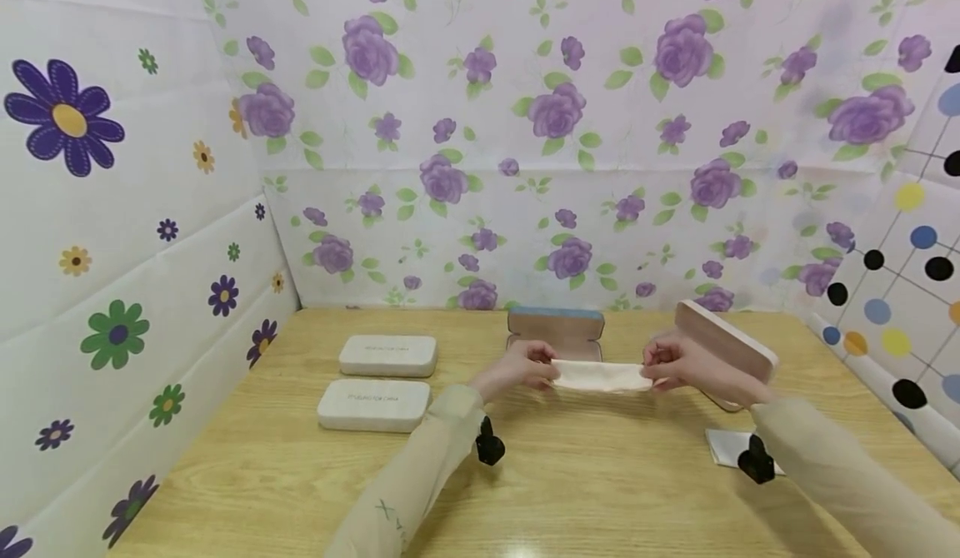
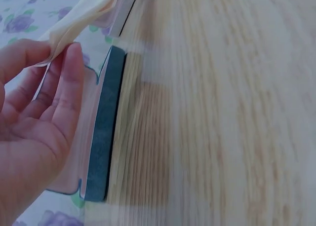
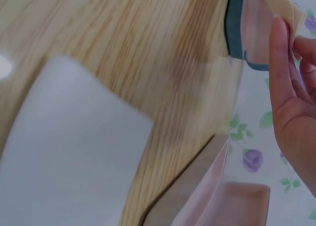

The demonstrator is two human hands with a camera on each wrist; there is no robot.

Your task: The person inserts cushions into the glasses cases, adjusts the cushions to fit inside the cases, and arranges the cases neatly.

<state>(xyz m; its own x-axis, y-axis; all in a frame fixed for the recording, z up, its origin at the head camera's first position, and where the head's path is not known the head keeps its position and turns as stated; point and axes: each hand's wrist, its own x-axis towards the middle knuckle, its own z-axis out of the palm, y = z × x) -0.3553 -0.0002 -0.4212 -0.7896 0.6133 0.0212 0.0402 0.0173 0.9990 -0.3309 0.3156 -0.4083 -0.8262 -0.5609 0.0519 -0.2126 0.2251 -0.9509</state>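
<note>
Currently you pinch one end of the folded cream cloth (image 1: 602, 377) in your left hand (image 1: 522, 368) and its other end in your right hand (image 1: 678, 365), so it spans level between them. Just beyond your left hand, slightly to its right, an open blue case (image 1: 555, 325) stands. Beside your right hand lies an open pale case (image 1: 731, 346); nearer you than that hand, a folded white sheet (image 1: 724, 447). Well left of your left hand sit two closed white cases (image 1: 375, 405).
</note>
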